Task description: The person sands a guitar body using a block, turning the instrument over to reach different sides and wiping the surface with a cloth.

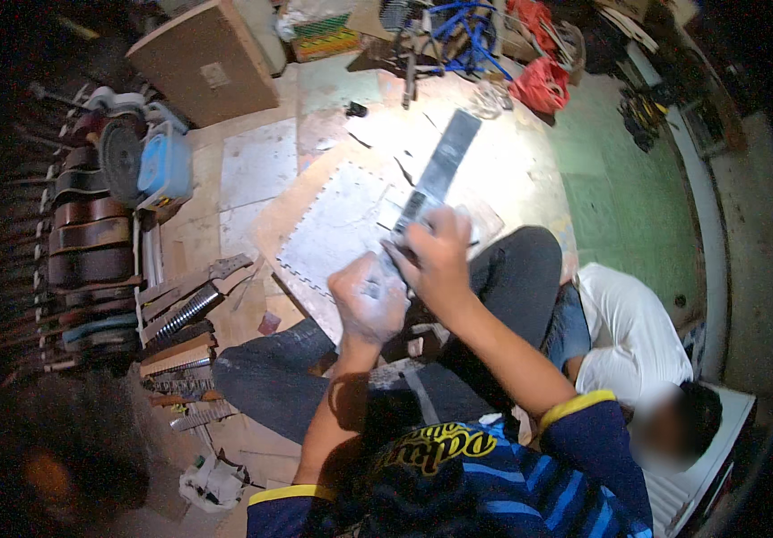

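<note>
A long, flat, dark strip (451, 152), shaped like a guitar fretboard, slants away from me over a pale foam mat (328, 220). Its near end runs in under my hands. My left hand (370, 298), dusted white, is closed in a fist around that near end, as far as can be seen. Just above and to the right, my right hand (438, 255) is closed, with thumb and fingers pinched over the strip. A thin dark tip sticks out on its right side; what it belongs to is hidden by the fingers.
Guitar bodies (91, 236) stand in a row at left, with guitar necks (191, 309) on the floor beside them. A tub (167, 170) and a wooden box (207, 72) are at far left. Blue cables (467, 36) and a red bag (541, 87) lie beyond. A person in white (633, 327) bends at right.
</note>
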{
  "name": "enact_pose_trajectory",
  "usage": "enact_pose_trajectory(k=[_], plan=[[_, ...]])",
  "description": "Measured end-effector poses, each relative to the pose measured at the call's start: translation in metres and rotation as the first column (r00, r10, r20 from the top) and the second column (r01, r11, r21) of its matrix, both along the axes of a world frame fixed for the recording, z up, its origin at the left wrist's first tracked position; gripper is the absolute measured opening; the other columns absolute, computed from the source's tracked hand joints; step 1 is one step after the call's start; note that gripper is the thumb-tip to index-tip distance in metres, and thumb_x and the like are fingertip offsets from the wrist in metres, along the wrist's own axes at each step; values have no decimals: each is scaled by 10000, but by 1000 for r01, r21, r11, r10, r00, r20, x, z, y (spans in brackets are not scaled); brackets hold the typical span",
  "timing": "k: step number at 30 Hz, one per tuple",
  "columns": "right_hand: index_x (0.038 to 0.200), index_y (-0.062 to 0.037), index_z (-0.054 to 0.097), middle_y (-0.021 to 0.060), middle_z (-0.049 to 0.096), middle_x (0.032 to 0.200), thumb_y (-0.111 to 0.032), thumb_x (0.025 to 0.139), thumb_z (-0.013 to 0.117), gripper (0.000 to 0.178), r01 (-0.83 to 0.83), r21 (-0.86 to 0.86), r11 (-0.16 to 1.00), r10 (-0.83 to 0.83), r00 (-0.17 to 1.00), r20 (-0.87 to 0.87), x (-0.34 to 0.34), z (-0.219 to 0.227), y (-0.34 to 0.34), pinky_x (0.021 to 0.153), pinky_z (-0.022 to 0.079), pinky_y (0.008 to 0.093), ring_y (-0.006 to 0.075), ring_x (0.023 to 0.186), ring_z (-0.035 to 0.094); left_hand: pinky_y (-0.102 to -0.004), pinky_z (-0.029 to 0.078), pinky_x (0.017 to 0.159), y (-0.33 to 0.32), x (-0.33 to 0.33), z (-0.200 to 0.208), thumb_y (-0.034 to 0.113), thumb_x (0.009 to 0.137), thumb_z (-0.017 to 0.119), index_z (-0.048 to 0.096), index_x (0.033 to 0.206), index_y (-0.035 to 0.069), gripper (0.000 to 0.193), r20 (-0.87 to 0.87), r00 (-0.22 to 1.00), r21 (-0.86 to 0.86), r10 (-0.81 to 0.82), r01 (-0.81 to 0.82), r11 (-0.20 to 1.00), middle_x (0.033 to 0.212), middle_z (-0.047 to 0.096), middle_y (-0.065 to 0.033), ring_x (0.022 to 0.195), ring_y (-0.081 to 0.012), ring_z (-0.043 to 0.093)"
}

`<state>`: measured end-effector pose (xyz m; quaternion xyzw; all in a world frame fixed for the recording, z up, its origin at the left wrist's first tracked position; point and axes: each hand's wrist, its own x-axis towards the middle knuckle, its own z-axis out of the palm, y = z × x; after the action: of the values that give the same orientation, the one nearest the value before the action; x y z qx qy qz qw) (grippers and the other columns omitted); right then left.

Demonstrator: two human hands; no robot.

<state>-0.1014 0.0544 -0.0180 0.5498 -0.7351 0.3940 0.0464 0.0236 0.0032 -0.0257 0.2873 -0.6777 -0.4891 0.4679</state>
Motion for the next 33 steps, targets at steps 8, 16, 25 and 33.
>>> enact_pose_trajectory(k=[8, 16, 25, 33], plan=[[711, -49, 564, 112, 496, 844, -135, 713, 818, 268, 116, -203, 972, -96, 990, 104, -12, -5, -20, 708, 359, 410, 296, 813, 444, -315, 312, 452, -1, -12, 4, 67, 736, 568, 427, 564, 24, 226, -16, 999, 28, 44, -44, 999, 504, 415, -56, 473, -116, 381], [707, -7, 559, 104, 463, 818, -84, 733, 812, 266, 173, -263, 949, -100, 958, 267, -17, -10, -27, 706, 389, 356, 259, 784, 470, -327, 301, 448, -8, -16, 3, 112, 738, 579, 394, 560, 27, 270, 7, 996, 9, 88, -88, 996, 491, 387, -66, 466, -123, 372], [751, -28, 652, 100, 507, 851, -189, 766, 807, 224, 165, -121, 979, -59, 796, 602, -75, -29, -49, 782, 419, 322, 227, 824, 520, -314, 303, 449, -4, -9, -2, 136, 749, 590, 396, 558, 32, 292, -7, 996, -3, 87, -87, 996, 492, 398, -66, 462, -124, 385], [740, -35, 662, 127, 506, 878, -165, 721, 834, 217, 197, -363, 911, -126, 969, 210, -138, 7, -76, 731, 464, 367, 276, 819, 540, -318, 321, 448, 9, -7, 1, 155, 758, 605, 400, 552, 35, 314, 14, 999, -37, 53, -52, 998, 491, 427, -72, 451, -137, 407]])
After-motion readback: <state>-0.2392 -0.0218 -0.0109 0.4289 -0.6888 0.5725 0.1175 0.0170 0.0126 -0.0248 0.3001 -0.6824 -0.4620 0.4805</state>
